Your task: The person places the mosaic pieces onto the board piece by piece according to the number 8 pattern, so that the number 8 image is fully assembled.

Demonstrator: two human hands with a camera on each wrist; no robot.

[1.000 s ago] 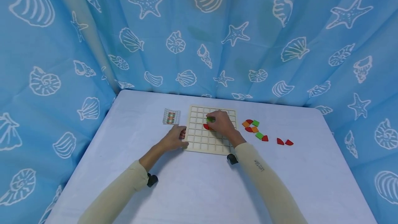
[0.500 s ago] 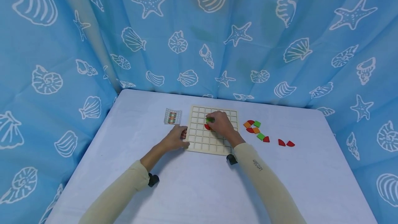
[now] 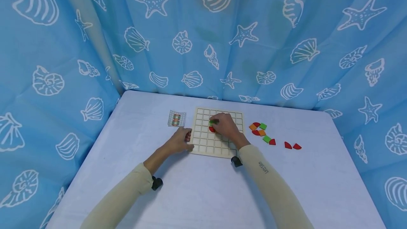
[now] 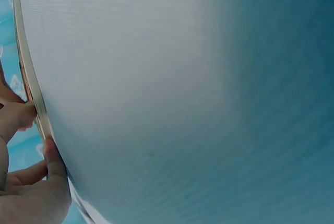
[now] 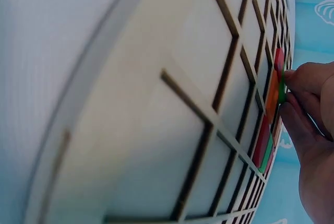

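Head view: lettering on the right sleeve (image 3: 268, 177) is too small to read surely. A white-covered table (image 3: 197, 193) meets a blue shell-print curtain (image 3: 197, 57) at 12 o'clock. The right hand (image 3: 226, 126), fingertips together, pinches a green piece (image 3: 212, 121) at the grid board (image 3: 203, 145), hiding some cells; the left hand (image 3: 178, 142), half-curled, grips the board's 8 o'clock corner. Loose tiles (image 3: 262, 133) lie at 3 o'clock.

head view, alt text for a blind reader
A person's right hand pinches a small green tile over a pale square gridded board while the left hand holds its left edge. Flat red, orange and green tiles lie right of the board.
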